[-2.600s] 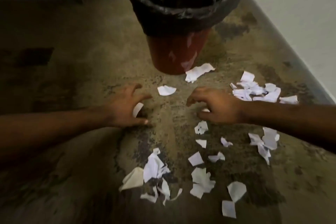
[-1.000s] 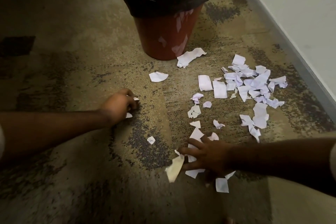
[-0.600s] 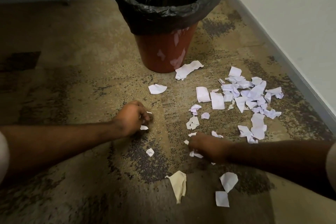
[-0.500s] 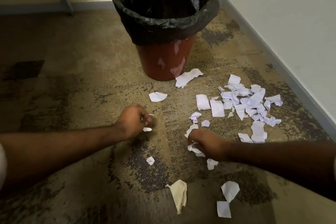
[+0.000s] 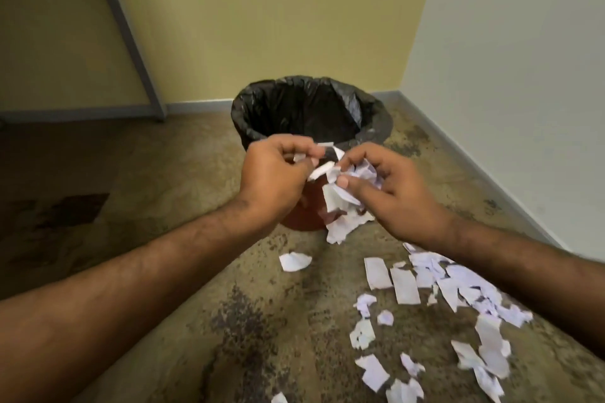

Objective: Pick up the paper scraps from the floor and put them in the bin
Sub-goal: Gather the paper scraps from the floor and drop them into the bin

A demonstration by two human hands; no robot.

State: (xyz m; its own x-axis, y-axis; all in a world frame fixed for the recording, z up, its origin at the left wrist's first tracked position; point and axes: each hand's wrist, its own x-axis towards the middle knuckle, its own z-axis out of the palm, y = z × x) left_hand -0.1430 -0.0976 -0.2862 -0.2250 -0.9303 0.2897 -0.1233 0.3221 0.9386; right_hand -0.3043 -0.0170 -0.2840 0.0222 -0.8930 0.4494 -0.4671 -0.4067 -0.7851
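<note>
A red bin (image 5: 304, 216) lined with a black bag (image 5: 311, 108) stands on the floor ahead. Both hands are raised in front of its near rim. My left hand (image 5: 275, 180) pinches a few small white paper scraps (image 5: 322, 168). My right hand (image 5: 389, 193) grips a crumpled bunch of white scraps (image 5: 343, 203), some hanging below it. Several more loose scraps (image 5: 435, 288) lie on the floor to the right, and a single scrap (image 5: 294, 261) lies near the bin's base.
A yellow wall stands behind the bin and a white wall (image 5: 510, 75) runs along the right with a grey skirting. A grey slanted frame leg (image 5: 131, 39) meets the floor at the back left. The stained floor (image 5: 131, 190) stretches out to the left.
Both hands have lifted off the floor with scraps in them and come together in front of the bin's rim. The view has tilted up toward the walls.
</note>
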